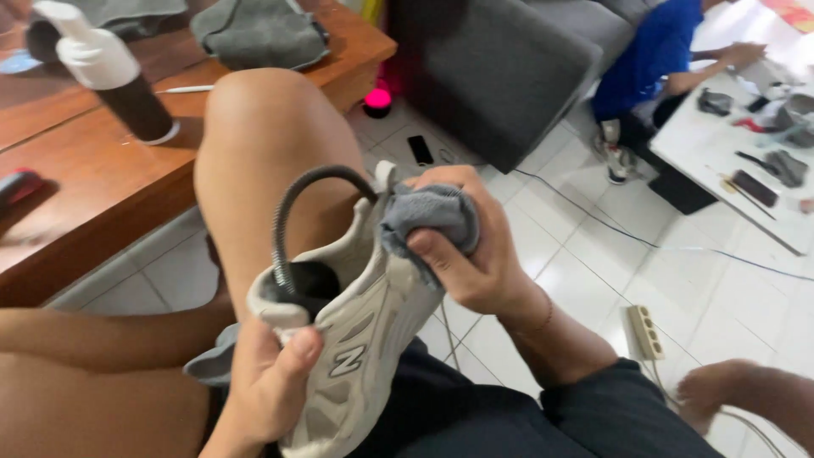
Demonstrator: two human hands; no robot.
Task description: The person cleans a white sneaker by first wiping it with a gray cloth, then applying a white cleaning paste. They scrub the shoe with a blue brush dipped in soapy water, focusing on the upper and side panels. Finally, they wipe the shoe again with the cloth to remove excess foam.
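While the left hand (267, 382) holds the grey sneaker (356, 339) in a clenched grip at its heel, thumb on the collar edge, the right hand (475, 254) grips a bunched grey cloth (431, 219) pressed against the shoe's upper rim. A dark loop (292, 208) rises from the opening. Beyond the grip, left: wooden table (102, 187) edge with spray bottle (110, 72). Right: open tiled floor (593, 254), power strip (646, 332).

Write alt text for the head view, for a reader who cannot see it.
A seated person's left hand grips a pale grey sneaker over their lap while the right hand presses a grey cloth against its heel. A wooden table with a spray bottle stands at left; another person sits on the tiled floor beyond.
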